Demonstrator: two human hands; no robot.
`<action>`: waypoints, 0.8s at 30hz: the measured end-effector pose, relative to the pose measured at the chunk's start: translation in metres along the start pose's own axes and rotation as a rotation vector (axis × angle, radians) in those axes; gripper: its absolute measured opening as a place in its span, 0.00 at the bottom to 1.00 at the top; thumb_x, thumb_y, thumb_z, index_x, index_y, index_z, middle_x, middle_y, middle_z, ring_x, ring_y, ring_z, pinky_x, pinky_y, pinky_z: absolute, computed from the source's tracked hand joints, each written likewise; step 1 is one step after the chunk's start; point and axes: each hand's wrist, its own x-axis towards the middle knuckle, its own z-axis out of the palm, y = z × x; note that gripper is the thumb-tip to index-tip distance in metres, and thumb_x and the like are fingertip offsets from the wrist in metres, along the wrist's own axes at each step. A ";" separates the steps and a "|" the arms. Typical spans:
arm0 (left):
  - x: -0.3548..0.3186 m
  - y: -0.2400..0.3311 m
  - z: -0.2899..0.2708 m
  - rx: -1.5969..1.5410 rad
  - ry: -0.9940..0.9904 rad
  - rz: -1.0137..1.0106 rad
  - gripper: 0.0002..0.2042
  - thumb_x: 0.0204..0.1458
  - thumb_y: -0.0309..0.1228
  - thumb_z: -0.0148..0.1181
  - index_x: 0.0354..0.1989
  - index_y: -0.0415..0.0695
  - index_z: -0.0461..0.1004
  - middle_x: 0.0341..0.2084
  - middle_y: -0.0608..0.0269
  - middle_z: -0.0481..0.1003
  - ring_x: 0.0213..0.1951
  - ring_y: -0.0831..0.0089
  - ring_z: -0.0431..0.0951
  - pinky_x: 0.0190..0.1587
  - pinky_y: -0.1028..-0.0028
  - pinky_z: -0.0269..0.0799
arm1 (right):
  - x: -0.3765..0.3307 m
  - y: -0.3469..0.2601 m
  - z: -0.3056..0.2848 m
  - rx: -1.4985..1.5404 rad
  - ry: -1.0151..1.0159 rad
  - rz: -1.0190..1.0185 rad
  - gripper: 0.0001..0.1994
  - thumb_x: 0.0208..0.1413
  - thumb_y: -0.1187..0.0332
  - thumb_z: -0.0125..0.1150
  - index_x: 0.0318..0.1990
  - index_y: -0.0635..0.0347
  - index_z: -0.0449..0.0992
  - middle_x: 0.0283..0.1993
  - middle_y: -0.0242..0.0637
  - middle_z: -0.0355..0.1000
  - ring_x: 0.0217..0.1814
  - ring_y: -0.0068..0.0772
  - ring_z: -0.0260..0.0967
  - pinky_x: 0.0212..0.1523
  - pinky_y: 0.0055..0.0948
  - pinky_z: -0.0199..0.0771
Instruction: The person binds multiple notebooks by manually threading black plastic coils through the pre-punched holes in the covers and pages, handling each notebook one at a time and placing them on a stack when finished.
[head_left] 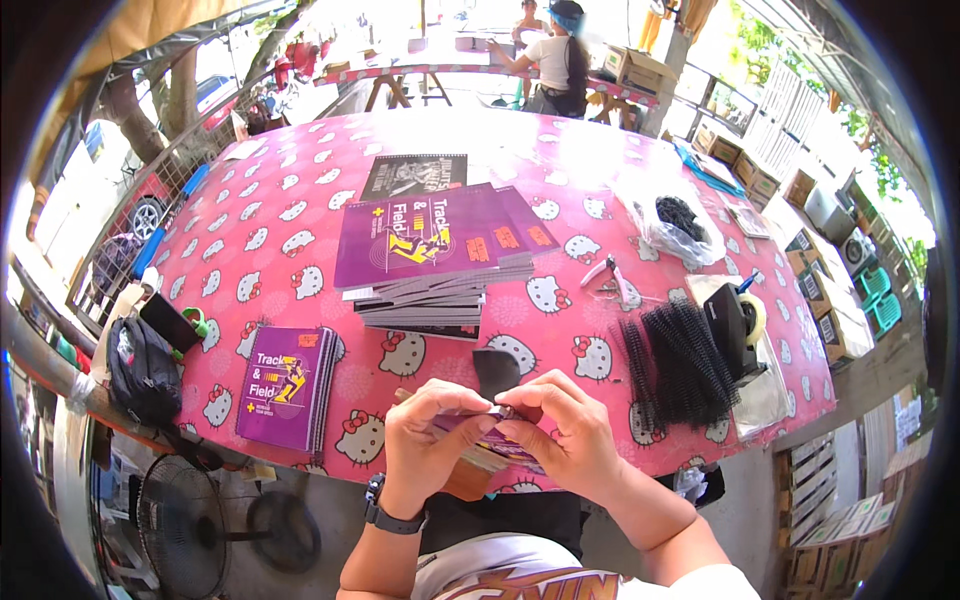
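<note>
Close to my body, over the table's near edge, my left hand (436, 440) and my right hand (562, 432) meet with thumbs and fingers pinched together. Between them is a purple notebook (512, 450), seen mostly from its edge and partly covered by my fingers. A small dark bit shows at the fingertips; I cannot make out its exact form. Just beyond lies a curved black piece (496, 372). Further off rises a stack of purple notebooks (420, 240). To the left sits a smaller pile of spiral-bound purple notebooks (286, 388).
Black plastic binding coils (672, 365) lie at right beside a tape dispenser (733, 325). Pink-handled pliers (612, 282) and a plastic bag with black coils (678, 222) are beyond. A dark pouch (145, 370) is at the left edge. Two people are at a far table.
</note>
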 end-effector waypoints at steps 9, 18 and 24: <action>-0.010 0.004 0.006 0.085 0.015 0.058 0.08 0.42 0.21 0.65 0.31 0.42 0.73 0.28 0.64 0.75 0.34 0.71 0.73 0.39 0.74 0.66 | 0.000 -0.008 -0.001 -0.025 -0.101 0.064 0.11 0.52 0.65 0.62 0.35 0.64 0.70 0.29 0.39 0.68 0.32 0.40 0.67 0.32 0.34 0.67; -0.016 -0.004 0.006 0.066 -0.031 0.008 0.09 0.48 0.23 0.61 0.35 0.44 0.69 0.30 0.65 0.72 0.35 0.71 0.68 0.42 0.73 0.61 | 0.003 -0.004 0.008 0.125 -0.042 0.008 0.10 0.54 0.67 0.60 0.36 0.64 0.69 0.33 0.40 0.68 0.31 0.39 0.67 0.33 0.32 0.68; -0.020 -0.006 0.007 0.071 -0.015 0.060 0.09 0.47 0.23 0.62 0.35 0.45 0.69 0.30 0.66 0.72 0.35 0.71 0.68 0.43 0.73 0.61 | 0.002 -0.001 0.001 0.236 -0.173 0.101 0.12 0.50 0.67 0.66 0.36 0.64 0.70 0.33 0.37 0.68 0.33 0.26 0.66 0.33 0.22 0.68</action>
